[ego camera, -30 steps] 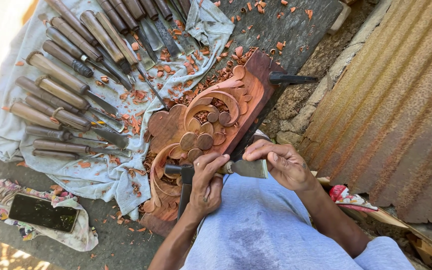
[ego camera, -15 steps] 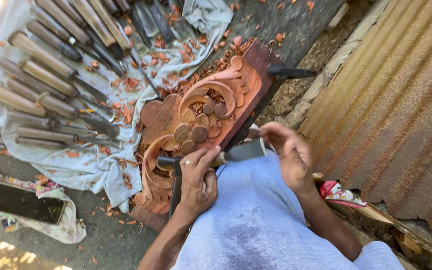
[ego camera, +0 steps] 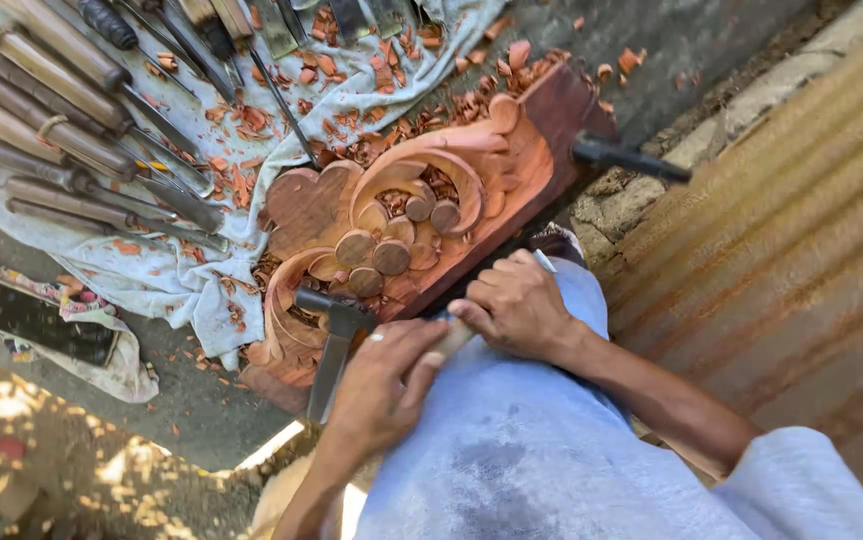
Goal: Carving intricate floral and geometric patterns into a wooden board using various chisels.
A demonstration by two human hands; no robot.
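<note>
A reddish carved wood panel (ego camera: 422, 215) with scrolls and round discs lies tilted across the ground in front of me. My right hand (ego camera: 517, 305) is closed around a wooden-handled tool (ego camera: 449, 340) at the panel's near edge; most of the tool is hidden in the fist. My left hand (ego camera: 382, 385), with a ring on one finger, pinches the tool's pale end with its fingertips. A dark T-shaped metal piece (ego camera: 335, 325) rests on the panel's near corner, just left of my left hand.
Several wooden-handled chisels (ego camera: 62, 130) lie on a pale cloth (ego camera: 167, 275) at the left, among red wood chips. A dark phone (ego camera: 44, 322) lies on a patterned cloth. A dark metal bar (ego camera: 632, 158) sticks out at the panel's far end. Corrugated sheet (ego camera: 792, 230) stands on the right.
My right hand has moved left from beside the panel's edge to meet my left hand. The view has come closer to the panel.
</note>
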